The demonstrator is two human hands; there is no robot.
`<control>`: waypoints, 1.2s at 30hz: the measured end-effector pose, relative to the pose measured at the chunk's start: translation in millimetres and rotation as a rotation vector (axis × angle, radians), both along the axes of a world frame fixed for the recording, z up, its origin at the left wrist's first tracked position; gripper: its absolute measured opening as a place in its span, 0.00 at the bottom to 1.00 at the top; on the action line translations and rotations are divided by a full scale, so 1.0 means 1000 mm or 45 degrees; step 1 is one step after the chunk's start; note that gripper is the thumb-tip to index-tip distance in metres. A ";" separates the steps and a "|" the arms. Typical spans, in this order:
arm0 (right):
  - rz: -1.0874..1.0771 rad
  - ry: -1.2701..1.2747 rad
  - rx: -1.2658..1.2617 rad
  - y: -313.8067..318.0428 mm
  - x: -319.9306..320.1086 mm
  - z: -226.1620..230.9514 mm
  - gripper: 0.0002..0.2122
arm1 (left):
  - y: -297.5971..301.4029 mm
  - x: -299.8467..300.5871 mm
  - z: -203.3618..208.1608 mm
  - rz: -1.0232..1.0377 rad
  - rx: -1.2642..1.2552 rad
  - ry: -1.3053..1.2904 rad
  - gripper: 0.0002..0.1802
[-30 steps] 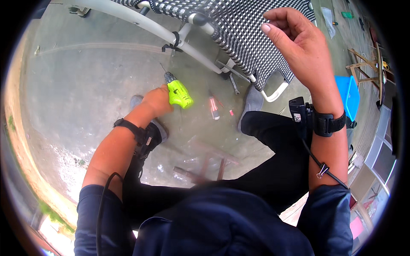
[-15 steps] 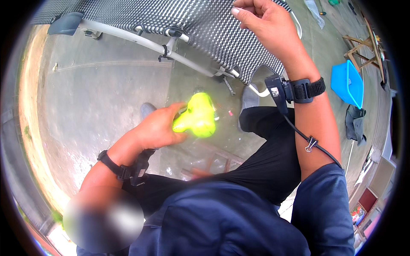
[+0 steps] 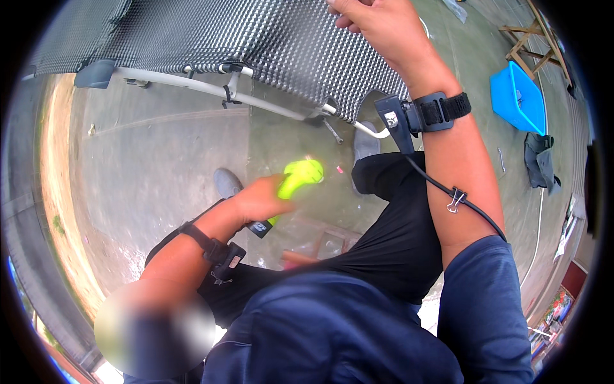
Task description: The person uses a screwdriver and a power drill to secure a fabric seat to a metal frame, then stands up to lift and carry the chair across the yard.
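Head view: I see the left hand (image 3: 265, 197) reaching forward from the lower left, knuckles up, its fingers clamped round the grip of a green drill (image 3: 303, 174), which is above the floor (image 3: 166, 153) between the two shoes (image 3: 367, 144). The right arm stretches far up the picture; the right hand (image 3: 384, 25) appears against the mesh (image 3: 275, 41), fingers curled. The top edge cuts it off, so I cannot tell whether they close on anything or touch the mesh.

I count one drill, two wrenches (image 3: 333, 132), one pink bit (image 3: 339, 169), one blue tub (image 3: 502, 96), one wooden stand (image 3: 519, 40) and two wrist straps (image 3: 441, 112). One wrench lies near the mesh's white frame (image 3: 268, 104), the other near the tub.

The floor is smooth and grey, with a tan strip (image 3: 61, 192) along the left.
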State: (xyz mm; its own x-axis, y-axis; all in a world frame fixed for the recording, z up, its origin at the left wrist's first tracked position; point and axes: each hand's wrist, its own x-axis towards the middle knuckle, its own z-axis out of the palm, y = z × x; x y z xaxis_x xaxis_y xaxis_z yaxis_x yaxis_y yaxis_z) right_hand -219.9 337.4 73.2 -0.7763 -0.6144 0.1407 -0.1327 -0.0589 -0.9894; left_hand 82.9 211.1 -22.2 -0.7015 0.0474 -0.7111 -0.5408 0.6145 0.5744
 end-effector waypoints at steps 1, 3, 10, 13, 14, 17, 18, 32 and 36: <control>0.003 0.006 -0.013 0.001 0.000 0.000 0.07 | 0.003 -0.007 -0.011 -0.108 -0.098 -0.062 0.34; -0.009 -0.005 -0.004 0.004 -0.002 0.003 0.06 | 0.008 -0.017 -0.028 -0.319 -0.259 -0.147 0.34; -0.024 -0.034 -0.012 0.003 -0.010 -0.006 0.05 | 0.020 -0.011 -0.096 -0.605 -0.492 -0.135 0.29; 0.003 -0.048 -0.019 0.003 -0.010 -0.008 0.05 | 0.029 -0.017 -0.101 -0.694 -0.466 -0.186 0.26; 0.003 -0.044 -0.001 0.002 -0.009 -0.006 0.05 | 0.031 -0.018 -0.100 -0.725 -0.462 -0.196 0.25; 0.002 -0.039 0.043 0.000 -0.009 -0.008 0.06 | 0.035 -0.016 -0.105 -0.842 -0.444 -0.255 0.22; 0.001 -0.027 0.065 0.000 -0.008 -0.010 0.06 | 0.037 -0.014 -0.108 -0.884 -0.436 -0.279 0.21; 0.148 0.085 0.264 0.001 0.005 -0.004 0.14 | -0.060 -0.012 0.103 0.517 0.506 0.036 0.34; 0.033 0.134 0.287 -0.002 0.015 0.007 0.18 | -0.078 0.018 0.165 0.879 0.671 0.519 0.48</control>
